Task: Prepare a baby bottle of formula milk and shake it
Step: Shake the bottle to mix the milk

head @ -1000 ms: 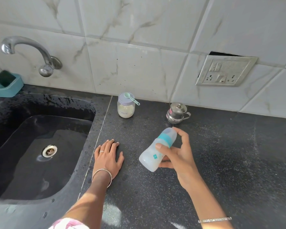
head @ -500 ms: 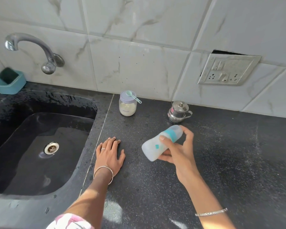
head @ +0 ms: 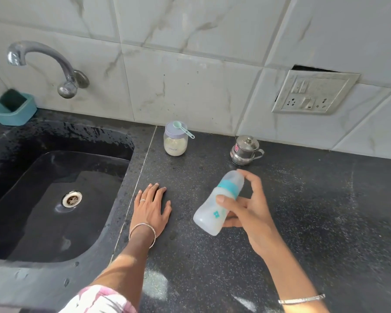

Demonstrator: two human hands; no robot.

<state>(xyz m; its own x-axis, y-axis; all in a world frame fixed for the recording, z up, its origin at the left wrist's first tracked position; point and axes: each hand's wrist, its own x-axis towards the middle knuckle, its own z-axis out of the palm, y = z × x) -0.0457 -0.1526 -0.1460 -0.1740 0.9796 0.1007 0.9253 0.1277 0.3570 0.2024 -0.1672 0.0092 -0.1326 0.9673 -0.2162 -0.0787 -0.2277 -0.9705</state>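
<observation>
The baby bottle [head: 217, 204] has swung back from near-level to a steeper tilt, cap end up. My right hand [head: 246, 213] grips it in mid-air above the counter [head: 303, 222], forefinger at the cap, probably to guard it while shaking. My left hand [head: 150, 208] lies flat, bracing me. Behind stand one formula jar [head: 175, 143] with one scoop [head: 182, 128] on top, and one steel pot [head: 244, 150].
</observation>
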